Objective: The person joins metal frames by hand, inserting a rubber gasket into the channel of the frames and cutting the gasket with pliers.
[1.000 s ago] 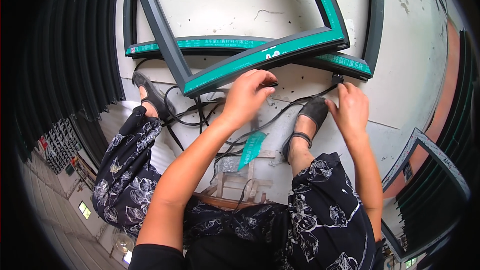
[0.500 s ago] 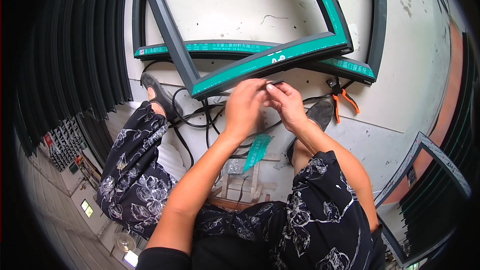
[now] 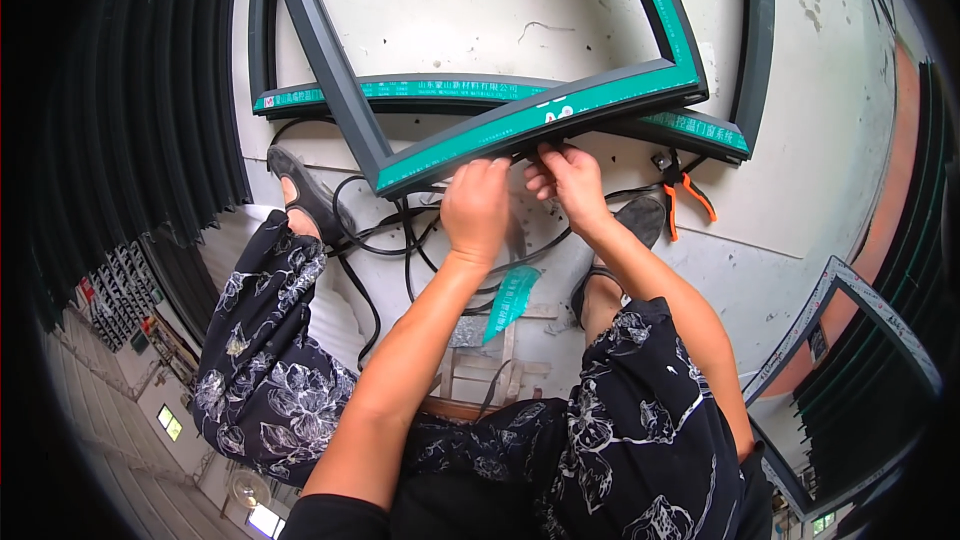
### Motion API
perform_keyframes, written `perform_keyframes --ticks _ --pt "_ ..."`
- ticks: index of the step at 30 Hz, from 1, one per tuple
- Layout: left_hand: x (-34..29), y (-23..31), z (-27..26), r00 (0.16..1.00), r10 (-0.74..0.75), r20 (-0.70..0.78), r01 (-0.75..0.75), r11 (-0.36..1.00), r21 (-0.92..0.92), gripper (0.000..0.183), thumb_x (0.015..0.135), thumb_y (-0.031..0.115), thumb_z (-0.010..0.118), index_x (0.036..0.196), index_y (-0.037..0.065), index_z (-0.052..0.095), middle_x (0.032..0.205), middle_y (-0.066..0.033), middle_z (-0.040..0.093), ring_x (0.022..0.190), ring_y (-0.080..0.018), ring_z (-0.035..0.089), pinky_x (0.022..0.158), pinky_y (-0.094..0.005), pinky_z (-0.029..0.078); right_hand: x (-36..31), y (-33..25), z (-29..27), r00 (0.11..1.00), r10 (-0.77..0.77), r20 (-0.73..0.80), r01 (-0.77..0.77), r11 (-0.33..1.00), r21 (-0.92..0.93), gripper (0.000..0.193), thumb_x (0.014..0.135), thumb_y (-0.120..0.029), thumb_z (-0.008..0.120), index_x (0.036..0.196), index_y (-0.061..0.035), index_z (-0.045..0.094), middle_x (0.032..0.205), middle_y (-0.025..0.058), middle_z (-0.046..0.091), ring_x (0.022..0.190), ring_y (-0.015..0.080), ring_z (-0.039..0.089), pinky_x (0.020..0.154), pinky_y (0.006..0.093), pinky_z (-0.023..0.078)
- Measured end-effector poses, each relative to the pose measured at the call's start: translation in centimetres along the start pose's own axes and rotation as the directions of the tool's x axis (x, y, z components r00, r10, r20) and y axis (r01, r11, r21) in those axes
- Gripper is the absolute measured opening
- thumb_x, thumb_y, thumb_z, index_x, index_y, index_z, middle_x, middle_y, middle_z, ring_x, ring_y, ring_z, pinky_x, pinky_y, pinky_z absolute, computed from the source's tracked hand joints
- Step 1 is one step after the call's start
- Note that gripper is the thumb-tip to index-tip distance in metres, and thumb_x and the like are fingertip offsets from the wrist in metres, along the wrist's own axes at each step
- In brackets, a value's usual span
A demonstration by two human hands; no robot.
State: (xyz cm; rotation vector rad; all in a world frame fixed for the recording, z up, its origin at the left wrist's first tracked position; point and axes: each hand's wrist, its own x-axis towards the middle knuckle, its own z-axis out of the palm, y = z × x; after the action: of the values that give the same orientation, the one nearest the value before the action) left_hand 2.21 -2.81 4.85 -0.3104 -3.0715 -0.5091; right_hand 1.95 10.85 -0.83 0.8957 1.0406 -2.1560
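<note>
A grey window frame (image 3: 335, 60) with green protective film lies askew across a second grey frame (image 3: 756, 50). Along the near outer edge of the upper frame, my left hand (image 3: 476, 208) is closed, its fingertips pinching a thin black rubber strip (image 3: 519, 154). Just to its right, my right hand (image 3: 570, 183) pinches the same strip between thumb and forefinger, against the dark edge; its other fingers are curled. The exact grip is partly hidden by the fingers. Loops of black strip (image 3: 372, 237) trail over the floor below the frame.
Orange-handled pliers (image 3: 688, 202) lie on the pale board right of my hands. My shoes (image 3: 308, 196) flank the loops. A green film scrap (image 3: 512, 300) hangs by a small wooden stool (image 3: 500, 365). Dark profiles (image 3: 150, 70) line the left; another frame (image 3: 880, 310) stands right.
Both hands have come up slightly to the frame's near edge, with the strip now against it. Earlier the strip's dark piece showed between my fingertips, just below the edge.
</note>
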Motion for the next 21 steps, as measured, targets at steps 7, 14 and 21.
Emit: perform_keyframes --ticks 7,14,21 --pt "-0.1 -0.3 -0.1 0.996 0.047 -0.070 -0.050 0.998 -0.037 0.018 0.072 0.001 0.065 0.090 0.007 0.062 0.082 -0.0081 0.059 0.079 -0.0263 0.058 0.069 -0.0357 0.048 -0.2 0.4 0.2 0.993 -0.113 0.027 0.115 0.990 -0.077 0.029 0.095 -0.025 0.050 0.091 0.0022 0.058 0.076 0.0086 0.063 0.059 0.0120 0.059 0.049 0.0222 0.046" --pt "-0.3 -0.6 0.8 0.997 0.024 -0.074 -0.024 1.000 0.007 0.019 0.071 0.001 0.066 0.089 0.007 0.061 0.080 -0.0079 0.058 0.077 -0.0264 0.058 0.067 -0.0357 0.048 0.2 0.2 -0.3 0.994 -0.112 -0.009 0.111 0.990 -0.090 0.028 0.092 -0.026 0.056 0.091 0.0021 0.058 0.074 0.0080 0.062 0.058 0.0117 0.059 0.050 0.0219 0.047" --pt "-0.6 -0.7 1.4 0.994 0.027 -0.102 -0.024 0.999 0.027 0.019 0.070 0.001 0.066 0.087 0.008 0.061 0.079 -0.0075 0.056 0.074 -0.0262 0.057 0.064 -0.0358 0.047 0.2 0.3 -0.1 0.985 -0.166 -0.040 0.166 0.986 -0.022 0.025 0.090 -0.023 0.059 0.087 0.0020 0.059 0.072 0.0075 0.062 0.056 0.0112 0.059 0.047 0.0220 0.047"
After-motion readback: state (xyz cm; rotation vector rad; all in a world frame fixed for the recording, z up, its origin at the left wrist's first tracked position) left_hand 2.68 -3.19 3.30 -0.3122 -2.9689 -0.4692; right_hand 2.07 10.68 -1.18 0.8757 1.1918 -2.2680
